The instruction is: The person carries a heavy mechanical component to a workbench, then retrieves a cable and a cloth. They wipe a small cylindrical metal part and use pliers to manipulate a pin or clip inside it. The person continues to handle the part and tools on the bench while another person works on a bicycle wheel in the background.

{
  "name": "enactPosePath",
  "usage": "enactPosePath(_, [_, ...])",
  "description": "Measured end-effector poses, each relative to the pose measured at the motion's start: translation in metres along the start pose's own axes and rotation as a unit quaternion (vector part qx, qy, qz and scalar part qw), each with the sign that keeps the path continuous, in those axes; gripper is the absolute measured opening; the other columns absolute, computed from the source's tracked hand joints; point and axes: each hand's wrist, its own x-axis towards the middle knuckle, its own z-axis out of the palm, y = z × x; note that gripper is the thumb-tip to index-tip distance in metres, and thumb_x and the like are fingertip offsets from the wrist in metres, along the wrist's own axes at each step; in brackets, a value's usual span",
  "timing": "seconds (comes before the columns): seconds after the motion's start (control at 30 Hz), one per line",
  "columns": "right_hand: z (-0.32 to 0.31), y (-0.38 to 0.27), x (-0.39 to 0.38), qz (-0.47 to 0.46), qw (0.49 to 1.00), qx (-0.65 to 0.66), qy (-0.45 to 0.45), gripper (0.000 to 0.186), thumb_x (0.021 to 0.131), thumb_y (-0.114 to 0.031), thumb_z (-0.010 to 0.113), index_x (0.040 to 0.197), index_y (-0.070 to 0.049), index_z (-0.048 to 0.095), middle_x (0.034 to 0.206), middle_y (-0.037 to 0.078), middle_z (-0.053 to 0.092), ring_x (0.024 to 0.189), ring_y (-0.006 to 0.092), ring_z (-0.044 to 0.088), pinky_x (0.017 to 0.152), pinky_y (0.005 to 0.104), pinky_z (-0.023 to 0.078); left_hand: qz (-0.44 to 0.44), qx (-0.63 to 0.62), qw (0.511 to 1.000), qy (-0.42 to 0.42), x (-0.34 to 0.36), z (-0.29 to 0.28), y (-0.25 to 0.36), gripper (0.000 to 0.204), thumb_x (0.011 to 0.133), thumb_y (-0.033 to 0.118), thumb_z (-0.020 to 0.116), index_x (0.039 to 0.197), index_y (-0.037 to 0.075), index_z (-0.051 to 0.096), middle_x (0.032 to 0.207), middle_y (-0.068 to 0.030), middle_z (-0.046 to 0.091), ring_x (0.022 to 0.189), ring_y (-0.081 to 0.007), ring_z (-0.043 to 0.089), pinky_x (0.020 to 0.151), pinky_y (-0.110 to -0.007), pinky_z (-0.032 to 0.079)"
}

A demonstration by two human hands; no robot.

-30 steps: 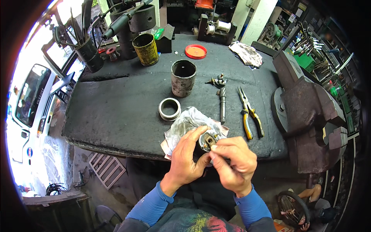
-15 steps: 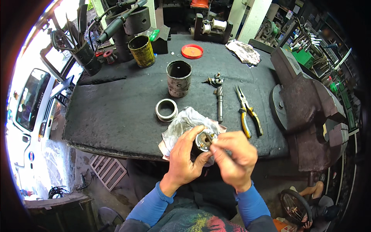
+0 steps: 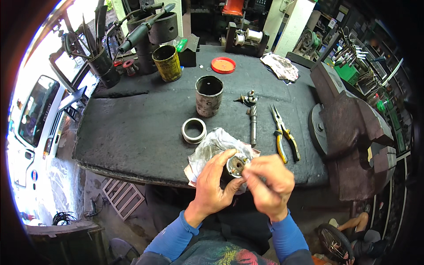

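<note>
My left hand is wrapped round a cylindrical metal part, its round end with a centre hole and small brass-coloured bits turned up. Over that part's right edge, my right hand has thumb and forefinger pinched together; what they hold is hidden. Under both lies a stained white rag at the bench's near edge. Just beyond the rag are a metal ring and a dark metal cylinder, open at the top. To the right lie a fluted steel shaft, a small metal assembly and yellow-handled needle-nose pliers.
A large bench vise stands at the right of the dark workbench. Farther back are a yellow can, a red lid and a crumpled cloth. Someone sits by a bicycle wheel at lower right.
The view has shifted slightly, so the bench things appear a little lower. My right fingers have moved off the part's centre hole toward its right edge. My left hand keeps its grip.
</note>
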Motion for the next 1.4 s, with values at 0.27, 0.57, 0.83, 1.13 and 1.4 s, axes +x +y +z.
enactPosePath(0.27, [0.002, -0.001, 0.000, 0.005, 1.000, 0.005, -0.005, 0.015, 0.078, 0.005, 0.080, 0.092, 0.001, 0.075, 0.090, 0.014, 0.074, 0.080, 0.0255, 0.070, 0.072, 0.0336, 0.055, 0.004, 0.002, 1.000, 0.006, -0.001, 0.000, -0.001, 0.066, 0.093, 0.038, 0.079, 0.141, -0.001, 0.056, 0.134, -0.0208, 0.065, 0.122, -0.0403, 0.063, 0.104, -0.045, 0.050])
enactPosePath(0.57, [0.000, -0.004, 0.001, -0.002, 1.000, 0.008, -0.015, 0.016, 0.077, 0.006, 0.079, 0.092, 0.001, 0.075, 0.089, 0.014, 0.074, 0.080, 0.0250, 0.070, 0.073, 0.0331, 0.055, -0.007, -0.009, 1.000, 0.002, 0.000, 0.001, 0.000, 0.065, 0.092, 0.036, 0.080, 0.141, 0.000, 0.057, 0.134, -0.0203, 0.065, 0.123, -0.0403, 0.063, 0.104, -0.046, 0.050])
enactPosePath(0.83, [0.004, 0.000, 0.000, 0.007, 1.000, 0.018, 0.003, 0.018, 0.076, 0.006, 0.080, 0.092, 0.001, 0.076, 0.090, 0.013, 0.074, 0.080, 0.0241, 0.070, 0.073, 0.0330, 0.055, 0.001, -0.002, 1.000, -0.001, -0.001, 0.000, -0.002, 0.065, 0.091, 0.036, 0.080, 0.141, -0.001, 0.057, 0.135, -0.0198, 0.065, 0.123, -0.0404, 0.063, 0.105, -0.046, 0.050])
enactPosePath(1.13, [0.002, -0.007, 0.004, -0.018, 0.999, -0.003, -0.028, 0.018, 0.076, 0.008, 0.079, 0.092, 0.001, 0.075, 0.090, 0.014, 0.074, 0.081, 0.0247, 0.070, 0.073, 0.0325, 0.056, 0.016, 0.017, 1.000, 0.000, 0.000, -0.001, -0.002, 0.065, 0.091, 0.034, 0.080, 0.141, 0.000, 0.057, 0.135, -0.0195, 0.065, 0.124, -0.0403, 0.062, 0.105, -0.046, 0.049])
enactPosePath(1.4, [0.004, -0.003, 0.000, 0.008, 1.000, 0.012, -0.008, 0.018, 0.077, 0.008, 0.079, 0.093, 0.002, 0.075, 0.090, 0.014, 0.073, 0.082, 0.0247, 0.070, 0.074, 0.0329, 0.055, 0.006, -0.002, 1.000, -0.005, 0.002, -0.002, 0.001, 0.066, 0.091, 0.033, 0.081, 0.142, 0.000, 0.056, 0.136, -0.0195, 0.064, 0.124, -0.0398, 0.062, 0.105, -0.046, 0.049])
